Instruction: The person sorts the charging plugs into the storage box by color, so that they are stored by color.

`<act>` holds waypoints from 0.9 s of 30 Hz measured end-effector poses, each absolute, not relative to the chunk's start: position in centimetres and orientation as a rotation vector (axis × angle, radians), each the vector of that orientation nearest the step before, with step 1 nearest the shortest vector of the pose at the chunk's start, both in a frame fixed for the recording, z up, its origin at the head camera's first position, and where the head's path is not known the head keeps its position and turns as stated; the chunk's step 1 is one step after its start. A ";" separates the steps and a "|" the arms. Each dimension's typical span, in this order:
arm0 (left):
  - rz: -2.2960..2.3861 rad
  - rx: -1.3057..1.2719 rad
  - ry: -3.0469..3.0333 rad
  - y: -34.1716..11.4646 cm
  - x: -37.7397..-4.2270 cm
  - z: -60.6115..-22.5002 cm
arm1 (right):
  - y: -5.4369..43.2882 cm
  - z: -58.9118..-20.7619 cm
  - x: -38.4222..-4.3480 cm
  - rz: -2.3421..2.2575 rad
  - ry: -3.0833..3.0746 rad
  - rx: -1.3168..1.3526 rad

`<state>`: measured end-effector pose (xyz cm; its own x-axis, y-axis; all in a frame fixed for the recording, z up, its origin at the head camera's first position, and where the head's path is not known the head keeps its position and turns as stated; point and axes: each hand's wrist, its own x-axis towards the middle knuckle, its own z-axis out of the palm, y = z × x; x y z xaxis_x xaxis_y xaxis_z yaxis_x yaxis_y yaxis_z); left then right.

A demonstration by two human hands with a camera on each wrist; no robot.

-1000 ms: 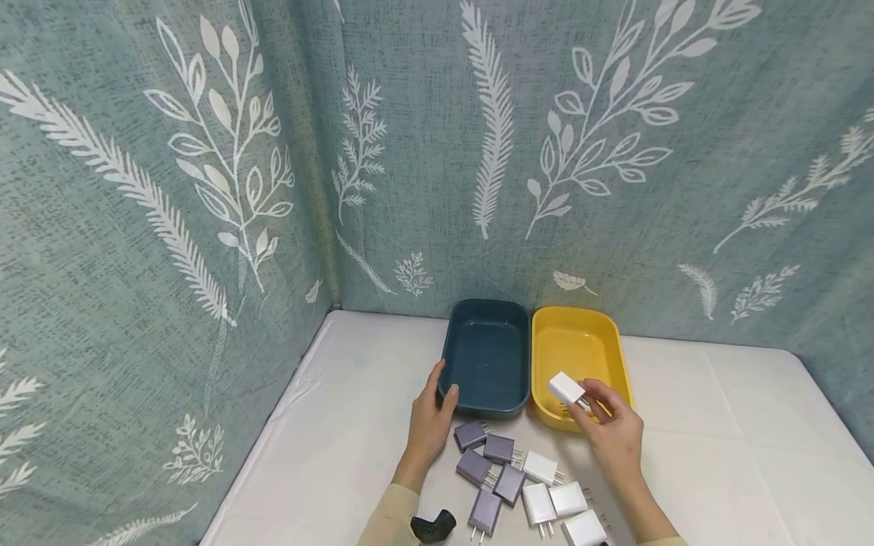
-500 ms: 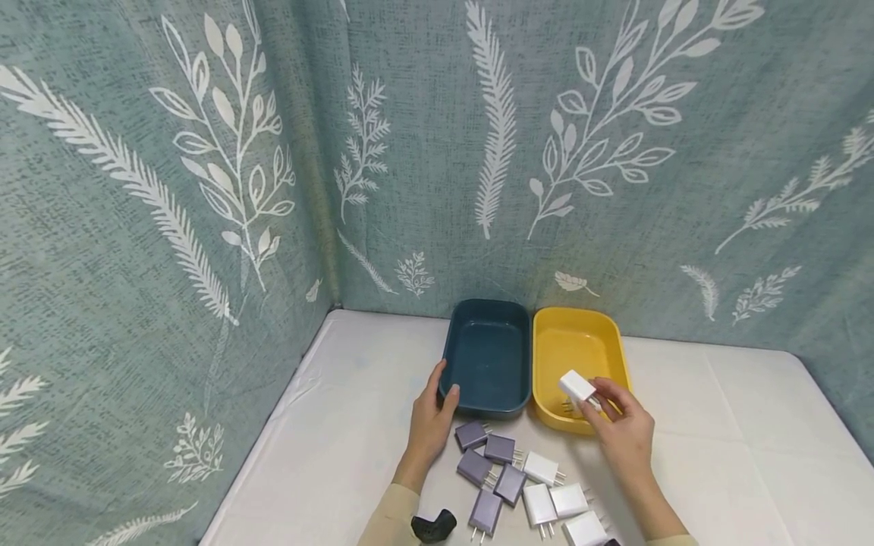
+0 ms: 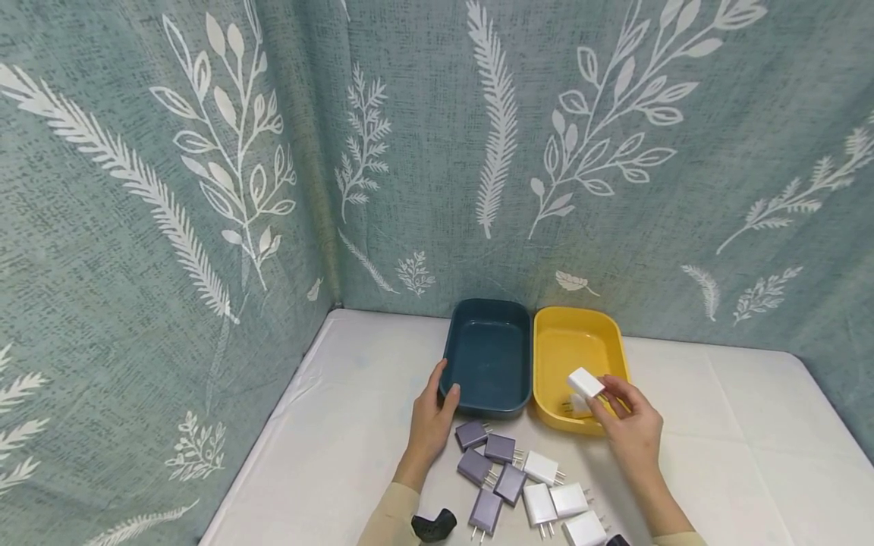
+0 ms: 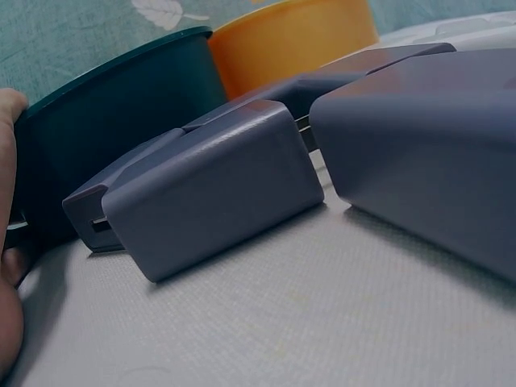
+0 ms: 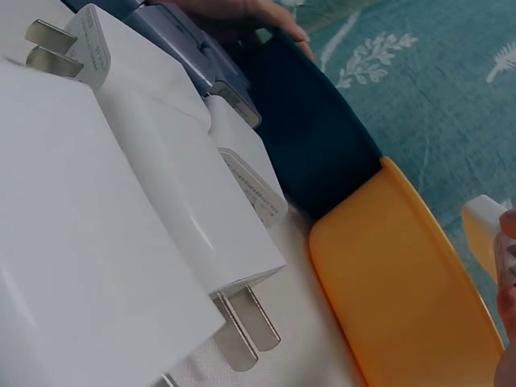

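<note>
My right hand point(image 3: 635, 428) pinches a white plug-in charger point(image 3: 586, 381) by its prong end, above the front of the yellow bin point(image 3: 617, 356). Another white charger point(image 3: 580, 406) lies in that bin, partly hidden by the held one. At the front left corner of the dark blue bin point(image 3: 486, 364), my left hand point(image 3: 430, 425) rests with its fingers along the side and its thumb at the front. In the right wrist view, the held white charger point(image 5: 481, 230) shows at the right edge, beyond the yellow bin's wall point(image 5: 403, 274).
Several purple-grey chargers point(image 3: 485, 512) lie in front of the blue bin, close to my left hand. Several white chargers point(image 3: 539, 504) lie to their right, prongs showing. A black object point(image 3: 433, 525) is by the left wrist. A patterned teal cloth point(image 3: 437, 152) hangs behind the table.
My right hand has moved a little to the right with the held charger, so more of the white charger in the yellow bin shows. The left hand has stayed at the blue bin.
</note>
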<state>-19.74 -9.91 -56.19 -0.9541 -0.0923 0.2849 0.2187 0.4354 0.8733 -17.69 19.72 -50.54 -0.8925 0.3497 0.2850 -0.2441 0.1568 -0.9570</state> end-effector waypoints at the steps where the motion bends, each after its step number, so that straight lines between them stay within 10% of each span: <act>1: -1.527 -0.105 -2.404 -9.9 -19.7 -56.2 | 19.7 -50.5 -17.7 1.788 -1.993 -0.101; 27: -1.545 -0.090 -2.425 -10.0 -19.7 -56.2 | 20.1 -50.3 -18.6 1.704 -2.026 -0.163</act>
